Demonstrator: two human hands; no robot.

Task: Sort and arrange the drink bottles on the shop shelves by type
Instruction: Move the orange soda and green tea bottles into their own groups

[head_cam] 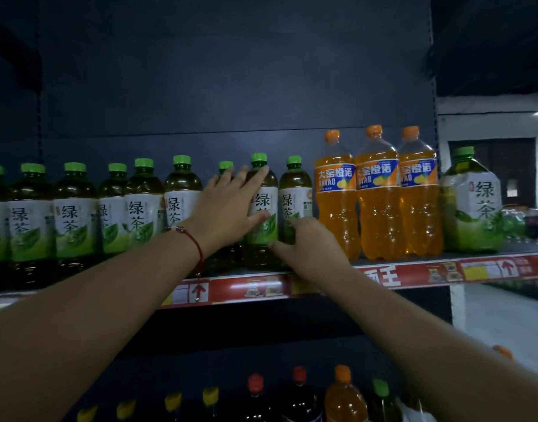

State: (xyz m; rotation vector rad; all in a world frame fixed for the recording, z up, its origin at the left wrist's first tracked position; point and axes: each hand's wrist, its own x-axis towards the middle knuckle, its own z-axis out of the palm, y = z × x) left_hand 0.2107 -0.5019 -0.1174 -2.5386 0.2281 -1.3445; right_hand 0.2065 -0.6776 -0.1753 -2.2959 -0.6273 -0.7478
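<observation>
Because the green tea bottle point(261, 208) at mid-frame belongs tight in its row on the shelf point(414, 269), I have my left hand point(228, 214) spread open against its label and my right hand point(307, 242) with fingers point(298, 223) curled at its base, apparently steadying it beside the orange soda bottles point(377, 193).

Green-capped tea bottles point(142, 208); orange soda bottles point(378, 196), blue labels.

Your left hand point(228, 205) covers most of the small tea bottle point(226, 170) behind its fingers; only the cap shows. Your right hand point(310, 248) hides the foot of the bottle point(295, 193) at its fingertips, so you cannot tell its grip. Below your forearms, the lower bottles point(342, 394) are blurred and cut off by the bottom edge.
</observation>
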